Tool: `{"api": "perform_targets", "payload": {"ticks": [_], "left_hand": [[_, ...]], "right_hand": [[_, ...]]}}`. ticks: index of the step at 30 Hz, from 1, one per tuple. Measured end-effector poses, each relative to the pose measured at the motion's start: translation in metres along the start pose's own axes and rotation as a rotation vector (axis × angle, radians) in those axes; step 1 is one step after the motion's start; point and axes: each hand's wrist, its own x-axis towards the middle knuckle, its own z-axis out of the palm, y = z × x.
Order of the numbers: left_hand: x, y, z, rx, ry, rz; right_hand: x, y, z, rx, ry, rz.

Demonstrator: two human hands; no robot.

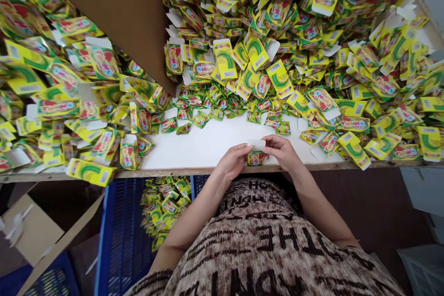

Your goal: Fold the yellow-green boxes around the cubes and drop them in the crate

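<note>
Between my hands, near the table's front edge, is a small yellow-and-green printed carton (255, 158) with its white flap (256, 144) raised. My left hand (235, 159) pinches the flap's left side with thumb and fingertips. From the other side, my right hand (281, 151) grips the flap and top edge of the same carton. Whether anything is inside the carton cannot be seen. Just beyond my hands, several small green sachets (277, 122) lie loose on the white tabletop (194, 148).
Heaps of similar cartons (222, 58) cover the table's back and right, with another heap (86, 97) on the left. A brown cardboard panel (128, 14) stands between them. Below the edge sits a blue crate (120, 236) beside more cartons (168, 208); an open cardboard box (33, 226) is lower left.
</note>
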Motion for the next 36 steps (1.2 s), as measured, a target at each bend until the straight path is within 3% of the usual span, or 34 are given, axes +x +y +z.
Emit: {"api": "perform_targets", "payload": {"ticks": [4,7,11,14,21,26,28,36], "left_hand": [[0.003,-0.002,0.006,0.057,0.103,0.076],[0.007,-0.005,0.004,0.067,0.204,0.204],[0.013,-0.012,-0.006,0.268,0.306,0.405],[0.018,-0.014,-0.01,0.375,0.325,0.443],[0.025,-0.007,-0.014,0.474,0.238,0.446],[0.019,-0.002,-0.025,0.771,0.141,0.706],[0.017,-0.002,-0.03,0.818,0.078,0.75],[0.015,-0.014,-0.035,0.81,0.044,0.703]], "right_hand": [[0.01,0.001,0.01,-0.035,0.039,0.02],[0.018,0.003,0.011,-0.038,0.091,-0.054],[0.02,0.008,0.004,-0.039,0.118,-0.111],[0.02,0.007,0.001,-0.045,0.152,-0.063],[0.02,-0.007,-0.001,-0.206,0.108,-0.052],[0.017,0.003,-0.007,-0.257,0.05,-0.155],[0.015,0.009,-0.01,-0.293,0.031,-0.206],[0.007,0.021,-0.008,-0.453,0.082,-0.443]]}}
